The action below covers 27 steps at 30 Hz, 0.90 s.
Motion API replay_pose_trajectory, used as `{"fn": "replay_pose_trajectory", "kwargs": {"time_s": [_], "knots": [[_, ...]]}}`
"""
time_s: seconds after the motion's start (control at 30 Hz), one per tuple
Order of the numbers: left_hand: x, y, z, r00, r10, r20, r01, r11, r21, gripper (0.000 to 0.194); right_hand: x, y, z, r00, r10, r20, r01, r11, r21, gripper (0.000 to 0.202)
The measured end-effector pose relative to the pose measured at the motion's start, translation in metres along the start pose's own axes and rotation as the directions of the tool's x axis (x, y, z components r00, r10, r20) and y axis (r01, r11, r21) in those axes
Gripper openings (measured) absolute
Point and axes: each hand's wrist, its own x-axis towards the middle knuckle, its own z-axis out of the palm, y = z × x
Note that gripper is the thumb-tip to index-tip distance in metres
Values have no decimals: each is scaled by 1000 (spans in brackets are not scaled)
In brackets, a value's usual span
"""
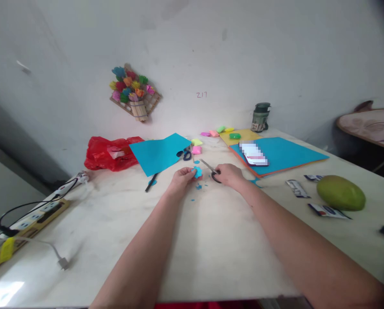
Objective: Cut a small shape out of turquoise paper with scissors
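My left hand (182, 180) pinches a small blue paper cutout (197, 172) with a wavy, flower-like edge. In my right hand (229, 175) is a pair of scissors (207, 165), its blades pointing up and left, close to the cutout but apart from it. Little blue paper scraps (198, 187) lie on the table just below the cutout. A second pair of scissors with dark handles (187, 155) rests behind my left hand, at the corner of a blue sheet (159, 152). A black pen-like stick (151, 183) lies to the left.
A phone (253, 153) lies on stacked coloured sheets (291, 154) at the right. Nearby are a green mango-like fruit (340, 192) and small packets (297, 189). Coloured clay packs (196, 149) and a dark bottle (260, 117) stand behind. A red bag (111, 154) and power strip (39, 216) occupy the left.
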Motion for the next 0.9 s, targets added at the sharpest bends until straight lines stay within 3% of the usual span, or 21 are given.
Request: {"fn": "replay_pose_trajectory", "kwargs": {"time_s": [0.13,0.27,0.4,0.63,0.9], "knots": [[-1,1,-1,999,-26,19,26,999,26,28,4,0,7,997,6,72,-33,920,390,27],[-3,4,1,998,-58,38,56,997,55,29,2,-6,2,990,42,134,-129,643,755,34],[-4,6,2,996,-74,58,69,994,87,29,-2,-11,-5,995,18,98,-96,450,888,37],[-4,6,2,992,-76,103,66,993,98,29,-6,-21,0,996,-53,66,-41,383,923,30],[-5,7,6,995,-67,75,57,990,133,29,-5,-31,7,995,23,-100,71,550,832,29]]}}
